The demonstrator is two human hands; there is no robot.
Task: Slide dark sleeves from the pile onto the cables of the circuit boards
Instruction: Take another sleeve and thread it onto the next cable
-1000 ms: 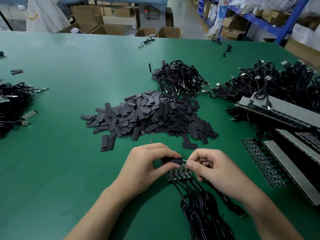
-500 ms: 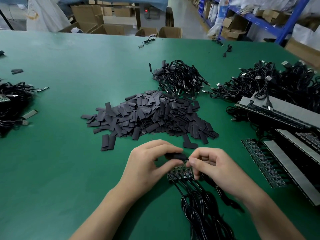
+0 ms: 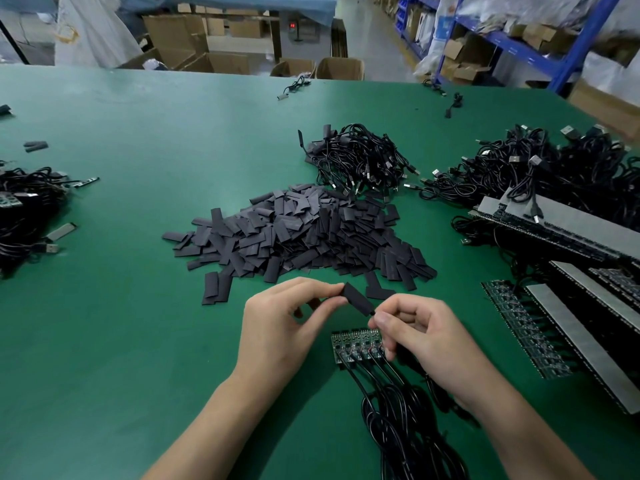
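My left hand (image 3: 287, 327) pinches one end of a dark flat sleeve (image 3: 358, 298) between thumb and forefinger, just above the table. My right hand (image 3: 420, 336) pinches a thin black cable end at the sleeve's lower right end. Below both hands lies a small strip of joined circuit boards (image 3: 356, 344), with black cables (image 3: 408, 427) trailing toward me. The pile of dark sleeves (image 3: 304, 233) spreads across the green table just beyond my hands.
Bundles of black USB cables (image 3: 360, 161) lie behind the pile and at far right (image 3: 540, 168). Long strips of circuit boards with grey backing (image 3: 568, 327) stack at right. Another cable heap (image 3: 24, 209) sits at left. Cardboard boxes and blue shelving stand past the table's far edge.
Both hands have lifted slightly off the board strip. The sleeve, earlier hidden between my fingers, now shows fully between the hands, tilted up to the left.
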